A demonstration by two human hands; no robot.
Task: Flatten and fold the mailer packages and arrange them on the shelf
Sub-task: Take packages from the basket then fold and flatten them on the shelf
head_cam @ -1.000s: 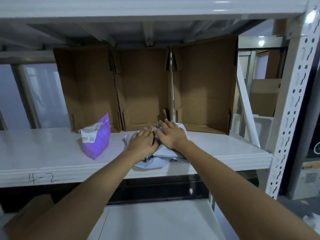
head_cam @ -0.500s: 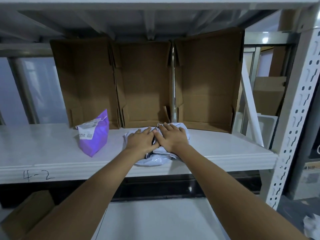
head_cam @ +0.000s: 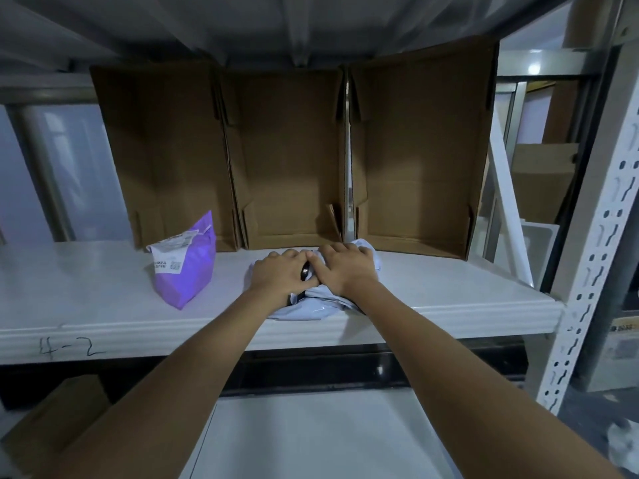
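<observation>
White shelf point(head_cam: 86, 299); left hand point(head_cam: 281, 273) and right hand point(head_cam: 345, 267), grip flat, press grey mailer point(head_cam: 307, 307) lying crosswise.

Dim bluish light, ceiling-lamp glare upper right, wide-angle bowed edges, soft focus

Two bare forearms enter from bottom edge, no sleeves in view up to frame border. Left hand point(head_cam: 281, 275) bare: no glove, ring, watch or wristband showing. Right hand point(head_cam: 345, 269) likewise bare, wrist unadorned. Fingers point(head_cam: 332, 249) short-nailed as far as blur allows; nail detail too soft to tell further. Small dark glossy patch between two hands, cannot tell whether worn or part of something else.
</observation>
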